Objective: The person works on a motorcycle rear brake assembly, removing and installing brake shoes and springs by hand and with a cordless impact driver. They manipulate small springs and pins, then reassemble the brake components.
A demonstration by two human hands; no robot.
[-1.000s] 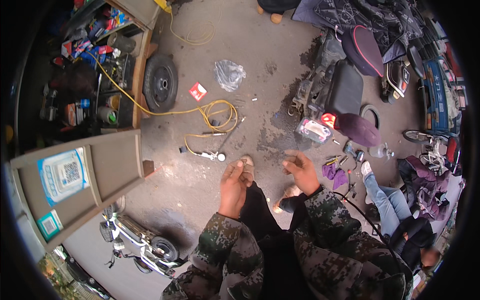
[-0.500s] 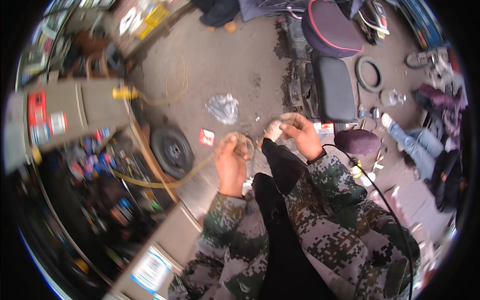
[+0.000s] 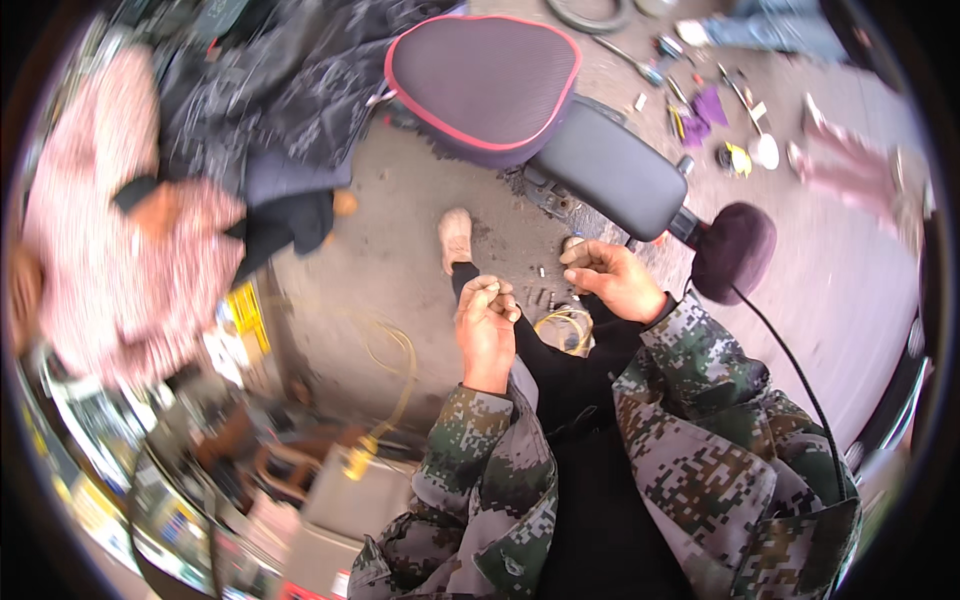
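Observation:
My left hand (image 3: 487,330) is held up in front of me, its fingers curled against the thumb. Whatever may be in that grip is too small to make out. To its right, my right hand (image 3: 618,280) pinches thumb and forefinger together, and I cannot tell what sits between them. The hands are apart. Beyond and below them, a loop of thin yellow cord (image 3: 565,328) shows near my leg. My light-coloured shoe (image 3: 455,238) stands on the floor past the left hand.
Ahead is a black padded seat (image 3: 610,165) beside a purple-grey seat (image 3: 483,80) with pink piping. A purple cushion (image 3: 735,252) is at right. Tools (image 3: 690,110) litter the floor beyond. A person in pink (image 3: 135,240) is at left. Yellow cord (image 3: 408,370) trails to a cabinet (image 3: 350,500).
My view has swung left, bringing the person in pink into sight; the wheel and open drawer have left it. The yellow loop, earlier by my left hand, now shows between my hands.

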